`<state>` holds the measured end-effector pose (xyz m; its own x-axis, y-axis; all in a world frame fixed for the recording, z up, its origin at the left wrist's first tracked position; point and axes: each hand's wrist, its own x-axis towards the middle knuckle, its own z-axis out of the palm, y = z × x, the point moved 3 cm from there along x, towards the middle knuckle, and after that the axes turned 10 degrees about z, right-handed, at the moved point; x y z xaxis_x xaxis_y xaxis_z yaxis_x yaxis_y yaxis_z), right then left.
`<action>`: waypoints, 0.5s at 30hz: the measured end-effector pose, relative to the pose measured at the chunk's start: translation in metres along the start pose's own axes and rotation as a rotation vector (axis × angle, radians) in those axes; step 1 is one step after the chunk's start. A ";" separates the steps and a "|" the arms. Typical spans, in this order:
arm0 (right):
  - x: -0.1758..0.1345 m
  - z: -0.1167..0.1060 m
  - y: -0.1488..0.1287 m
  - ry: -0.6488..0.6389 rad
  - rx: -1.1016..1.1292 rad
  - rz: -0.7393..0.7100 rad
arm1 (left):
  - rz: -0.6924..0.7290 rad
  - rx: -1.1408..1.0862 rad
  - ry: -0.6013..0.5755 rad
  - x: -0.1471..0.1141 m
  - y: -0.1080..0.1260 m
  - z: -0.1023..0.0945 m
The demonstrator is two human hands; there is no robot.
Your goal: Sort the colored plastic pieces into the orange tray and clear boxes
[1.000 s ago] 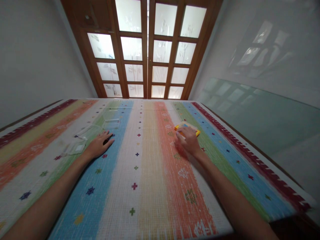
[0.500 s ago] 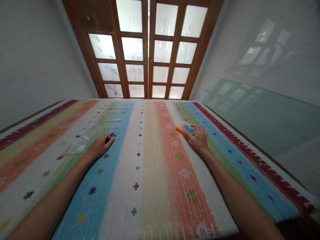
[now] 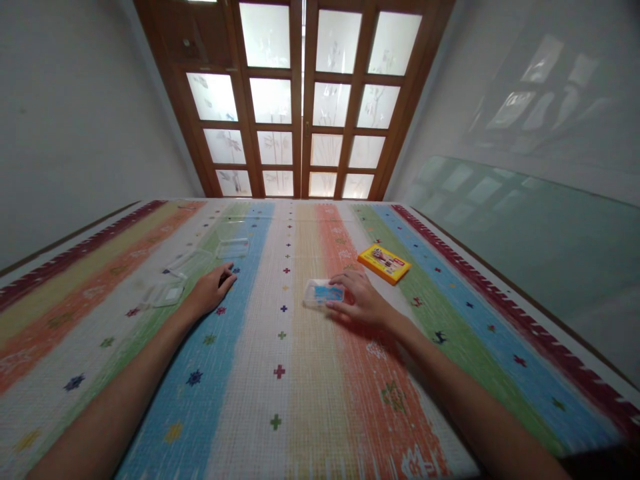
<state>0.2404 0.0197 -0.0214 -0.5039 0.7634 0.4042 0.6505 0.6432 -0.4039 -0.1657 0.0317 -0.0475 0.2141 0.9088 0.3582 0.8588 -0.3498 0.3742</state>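
My right hand (image 3: 363, 300) grips a small clear plastic box (image 3: 311, 293) by its right side, fingers on the far edge and thumb on the near one. Something blue (image 3: 326, 292) shows inside, too small to name. The box is at or just above the striped tablecloth (image 3: 250, 373); I cannot tell which. Behind that hand a flat yellow box (image 3: 384, 263) with a printed picture lies on the cloth. My left hand (image 3: 213, 291) rests on the blue stripe, fingers loosely bent and thumb apart from them, with nothing visible in it.
Beyond my left hand are two open clear plastic cases, a nearer one (image 3: 167, 293) and a farther one (image 3: 233, 248). A wooden door with glass panes (image 3: 303, 100) stands past the table's far edge. A pale green glass sheet (image 3: 500, 233) leans along the right wall.
My right hand has moved left and nearer, carrying the clear box from over the yellow box to mid-table. The yellow box now lies uncovered. My left hand stays at its spot.
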 end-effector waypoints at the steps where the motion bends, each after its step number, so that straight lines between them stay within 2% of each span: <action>1: -0.001 0.001 -0.003 -0.024 -0.002 0.003 | 0.003 -0.004 0.001 0.000 0.001 0.000; 15: -0.009 0.008 -0.014 -0.131 0.029 0.070 | 0.022 0.080 -0.024 -0.001 0.009 -0.003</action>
<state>0.2308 0.0040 -0.0261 -0.5290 0.8064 0.2645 0.6709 0.5882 -0.4515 -0.1599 0.0274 -0.0417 0.2438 0.9064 0.3449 0.8881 -0.3516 0.2962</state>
